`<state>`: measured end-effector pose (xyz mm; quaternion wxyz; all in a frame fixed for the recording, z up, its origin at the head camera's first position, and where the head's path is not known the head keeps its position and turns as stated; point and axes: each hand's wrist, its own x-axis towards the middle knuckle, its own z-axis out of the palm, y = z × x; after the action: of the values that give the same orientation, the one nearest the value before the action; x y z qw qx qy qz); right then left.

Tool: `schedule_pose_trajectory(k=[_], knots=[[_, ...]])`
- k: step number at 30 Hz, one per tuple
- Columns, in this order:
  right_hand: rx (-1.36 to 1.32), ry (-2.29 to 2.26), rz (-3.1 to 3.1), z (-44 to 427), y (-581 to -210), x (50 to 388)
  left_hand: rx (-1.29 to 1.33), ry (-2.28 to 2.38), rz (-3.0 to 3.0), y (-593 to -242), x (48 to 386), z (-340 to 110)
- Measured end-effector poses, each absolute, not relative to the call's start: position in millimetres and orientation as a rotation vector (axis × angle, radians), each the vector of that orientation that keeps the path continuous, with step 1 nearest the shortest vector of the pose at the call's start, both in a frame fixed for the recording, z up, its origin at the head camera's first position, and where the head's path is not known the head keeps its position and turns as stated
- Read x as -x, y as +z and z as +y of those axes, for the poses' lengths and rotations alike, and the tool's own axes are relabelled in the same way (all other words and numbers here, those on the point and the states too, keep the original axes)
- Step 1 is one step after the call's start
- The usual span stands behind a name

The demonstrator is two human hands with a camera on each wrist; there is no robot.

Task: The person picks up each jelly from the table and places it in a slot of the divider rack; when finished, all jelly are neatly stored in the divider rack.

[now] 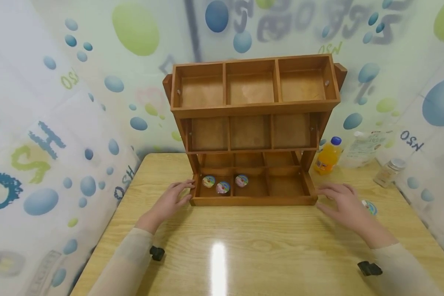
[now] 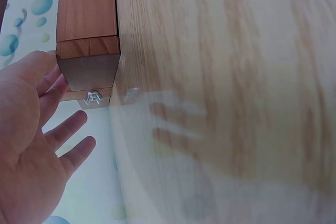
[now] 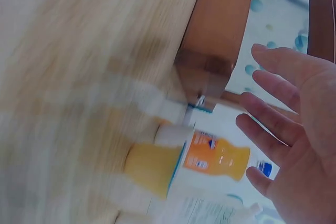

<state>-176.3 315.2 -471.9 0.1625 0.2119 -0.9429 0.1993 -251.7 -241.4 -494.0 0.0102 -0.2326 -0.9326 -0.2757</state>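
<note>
A wooden three-tier rack [image 1: 253, 200] with divided boxes stands on the table. Its lowest box holds three small lidded cups: two, a yellowish cup [image 1: 209, 181] and a pink cup [image 1: 223, 188], in the left compartment, and another pink cup [image 1: 241, 180] in the middle one. My left hand [image 1: 168, 204] is at that box's left end, fingers extended, the fingertips touching the wood. At the right end is my right hand [image 1: 349, 207], fingers spread; the right wrist view shows a gap between it and the box [image 3: 215, 30]. Neither hand grips anything.
Beside the rack's right side stands an orange drink bottle [image 1: 328, 156] with a blue cap. Further right are a clear bag [image 1: 368, 148] and a lidded jar [image 1: 389, 172]. Another lidded cup [image 1: 371, 207] is partly hidden behind my right hand. Patterned walls enclose the table.
</note>
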Motion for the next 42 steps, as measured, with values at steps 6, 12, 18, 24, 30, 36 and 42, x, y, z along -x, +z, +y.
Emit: schedule_pose_trajectory(k=[6,12,18,24,30,36,42], knots=[[-0.545,0.530,-2.688,341,-479,165,0.722,-0.866,-2.920,-494,254,-242],[-0.516,0.492,-2.714,363,-486,157,0.707,-0.868,-2.922,-492,253,-243],[-0.501,0.473,-2.739,381,-491,155,0.702,-0.880,-2.932,-491,254,-243],[-0.490,0.460,-2.768,390,-495,151,0.710,-0.876,-2.938,-492,254,-241],[-0.479,0.454,-2.779,390,-497,150,0.716,-0.874,-2.941,-493,253,-242],[-0.456,0.444,-2.776,389,-495,152,0.716,-0.873,-2.945,-493,252,-242],[-0.486,0.454,-2.727,380,-487,156,0.712,-0.882,-2.934,-494,253,-243]])
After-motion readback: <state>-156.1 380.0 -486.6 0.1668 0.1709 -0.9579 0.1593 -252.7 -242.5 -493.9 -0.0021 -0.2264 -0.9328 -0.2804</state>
